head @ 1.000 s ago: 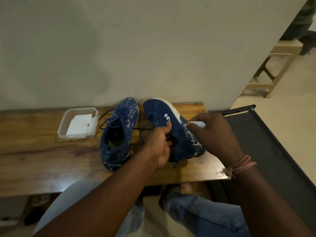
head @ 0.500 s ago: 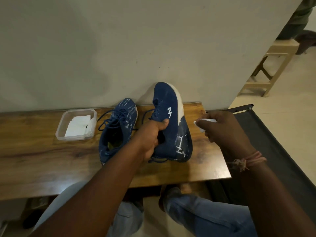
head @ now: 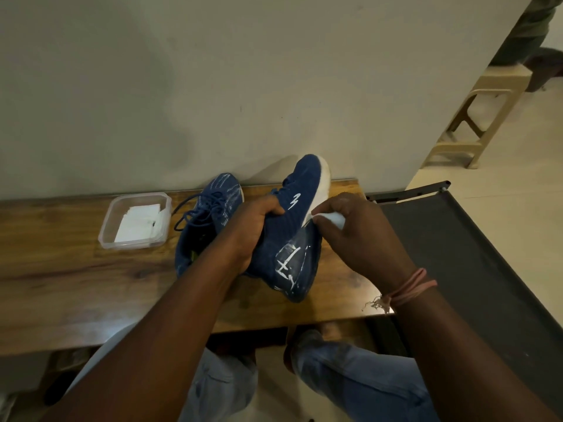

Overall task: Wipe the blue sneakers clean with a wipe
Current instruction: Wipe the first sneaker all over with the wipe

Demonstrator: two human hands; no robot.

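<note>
Wipe [head: 333, 220]: mostly hidden, pinched in my right hand [head: 359, 236]. Sneaker [head: 292, 236]: blue, white-streaked heel, gripped by my left hand [head: 253, 229].

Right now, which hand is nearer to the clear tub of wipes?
Left. The left hand grips the raised sneaker, with only the other sneaker between it and the tub. The right hand, holding a wipe, is beyond the raised sneaker.

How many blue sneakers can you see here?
2. One sneaker lies on the table beside the wipe box; the other is held tilted up in the left hand. None seems hidden.
</note>
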